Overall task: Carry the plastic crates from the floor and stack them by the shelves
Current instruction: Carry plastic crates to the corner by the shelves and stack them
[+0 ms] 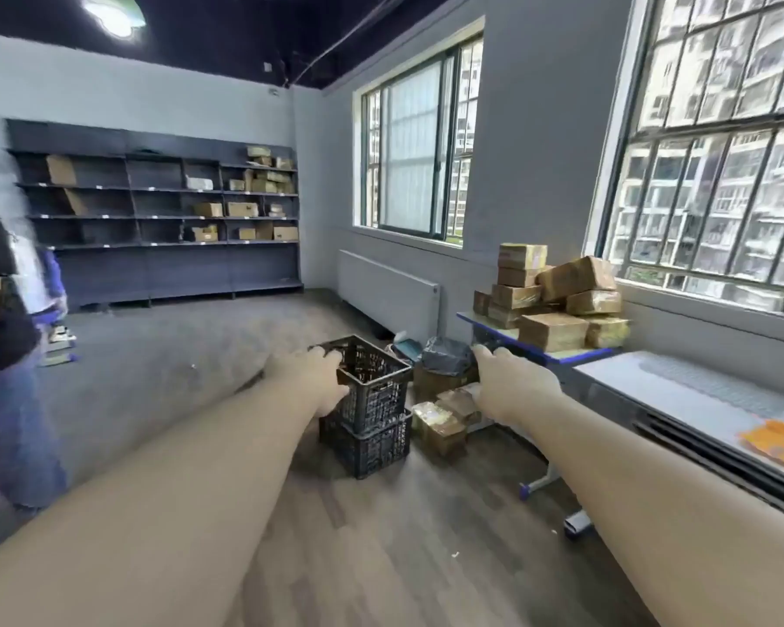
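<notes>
Two black plastic crates stand stacked on the wood floor in mid-room, the top crate (374,380) on the bottom crate (372,448). Both my arms stretch forward. My left hand (311,377) overlaps the top crate's left rim and side, fingers extended; the motion blur hides whether it touches. My right hand (512,384) hovers to the right of the crates, apart from them, fingers relaxed and holding nothing. The dark shelves (155,210) line the far wall, with several cardboard boxes on them.
A person (5,355) stands at the left edge. Right of the crates are a dark bag (446,355) and cardboard boxes (440,423) on the floor, beside a blue-edged table (580,354) piled with boxes. A white counter (698,400) runs along the right wall.
</notes>
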